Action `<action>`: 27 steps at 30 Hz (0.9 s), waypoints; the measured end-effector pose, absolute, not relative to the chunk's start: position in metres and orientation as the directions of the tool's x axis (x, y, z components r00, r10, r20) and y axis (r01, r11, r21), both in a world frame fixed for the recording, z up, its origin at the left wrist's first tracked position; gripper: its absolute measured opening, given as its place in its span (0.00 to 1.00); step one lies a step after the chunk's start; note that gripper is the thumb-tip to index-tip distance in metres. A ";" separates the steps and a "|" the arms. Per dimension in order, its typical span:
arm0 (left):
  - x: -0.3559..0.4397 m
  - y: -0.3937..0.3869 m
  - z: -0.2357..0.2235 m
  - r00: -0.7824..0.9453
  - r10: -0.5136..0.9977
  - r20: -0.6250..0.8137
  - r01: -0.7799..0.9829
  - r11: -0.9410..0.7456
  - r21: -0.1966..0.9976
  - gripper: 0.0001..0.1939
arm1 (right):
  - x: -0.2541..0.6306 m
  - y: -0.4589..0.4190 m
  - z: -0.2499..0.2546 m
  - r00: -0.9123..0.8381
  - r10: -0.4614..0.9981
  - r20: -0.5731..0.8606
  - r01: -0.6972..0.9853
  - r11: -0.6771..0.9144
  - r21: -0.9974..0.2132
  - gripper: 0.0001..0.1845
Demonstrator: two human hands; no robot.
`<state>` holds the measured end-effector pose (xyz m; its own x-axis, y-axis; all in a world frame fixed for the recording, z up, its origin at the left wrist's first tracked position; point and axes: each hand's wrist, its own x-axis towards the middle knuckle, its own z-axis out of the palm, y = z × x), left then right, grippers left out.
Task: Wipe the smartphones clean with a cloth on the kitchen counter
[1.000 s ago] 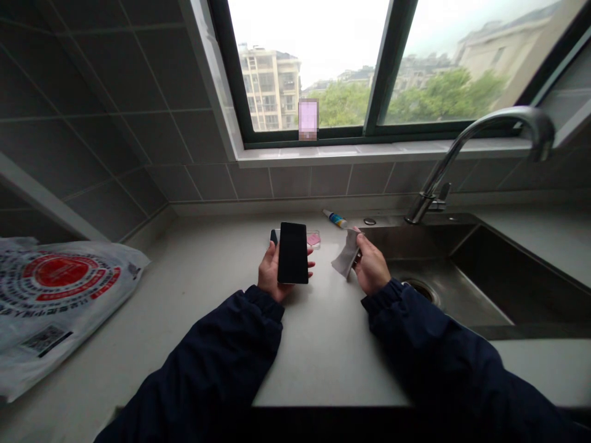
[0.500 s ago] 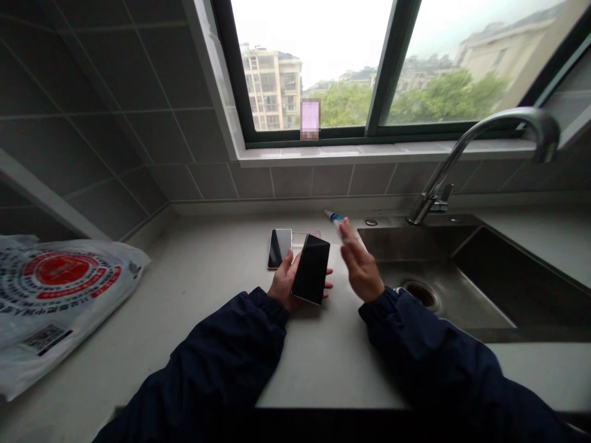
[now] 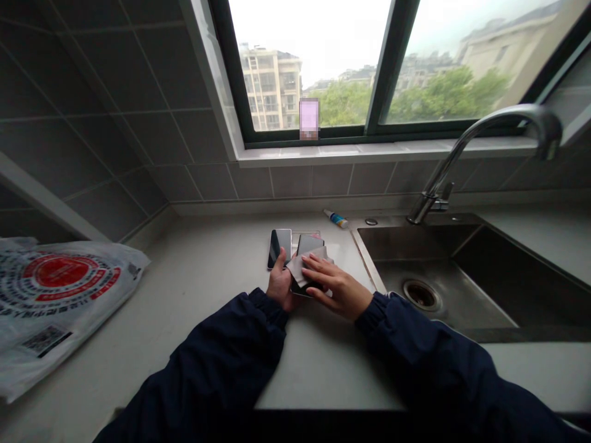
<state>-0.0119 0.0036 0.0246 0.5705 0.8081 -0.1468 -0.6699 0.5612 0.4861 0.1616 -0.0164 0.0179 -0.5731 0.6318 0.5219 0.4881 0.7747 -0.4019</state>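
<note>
My left hand (image 3: 281, 284) grips a black smartphone (image 3: 309, 245) from below, on the light stone counter (image 3: 207, 289). My right hand (image 3: 335, 288) lies flat over the phone, pressing a grey cloth (image 3: 305, 264) onto its face. The cloth hides most of the screen. A second smartphone (image 3: 279, 248) lies face up just beyond my left thumb, its dark glass catching light. Behind the held phone is a flat transparent sheet with a pink edge (image 3: 308, 234). A small blue-and-white tube (image 3: 336, 218) lies further back, near the sink edge.
A steel sink (image 3: 429, 274) with a drain and a tall curved faucet (image 3: 466, 160) sits to the right. A white plastic bag with red print (image 3: 60, 295) lies at the left of the counter. Grey wall tiles and a window stand behind.
My right hand has moved left and down, bringing the grey cloth onto the phone's face. The black phone has shifted right of the second phone, which is now uncovered.
</note>
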 end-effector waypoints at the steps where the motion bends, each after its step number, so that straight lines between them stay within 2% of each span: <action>1: -0.012 0.004 0.024 0.571 0.809 -0.139 -0.672 0.558 0.486 0.43 | 0.161 -0.017 0.017 -0.589 0.630 0.506 0.498 0.776 -0.387 0.26; 9: -0.009 0.000 0.027 0.574 0.795 -0.195 -0.661 0.591 0.463 0.44 | 0.161 -0.018 0.017 -0.659 0.645 0.387 0.531 0.763 -0.368 0.39; 13: -0.008 0.000 0.029 0.594 0.785 -0.176 -0.654 0.598 0.463 0.42 | 0.162 -0.017 0.013 -0.648 0.672 0.358 0.559 0.739 -0.375 0.41; 18: -0.006 -0.003 0.030 0.616 0.780 -0.112 -0.631 0.574 0.522 0.38 | 0.166 -0.009 0.006 -0.528 0.747 0.404 0.659 0.661 -0.358 0.41; 23: -0.007 -0.006 0.027 0.630 0.765 -0.134 -0.561 0.568 0.602 0.34 | 0.170 -0.004 0.005 -0.404 0.789 0.463 0.734 0.582 -0.350 0.41; 27: -0.011 -0.006 0.024 0.701 0.698 -0.147 -0.482 0.616 0.624 0.35 | 0.172 -0.003 0.005 -0.336 0.802 0.494 0.748 0.546 -0.378 0.42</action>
<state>-0.0110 -0.0064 0.0237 0.7012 0.6976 -0.1472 -0.4817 0.6158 0.6235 0.1719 -0.0031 0.0049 -0.3359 0.8021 0.4937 0.7481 0.5457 -0.3776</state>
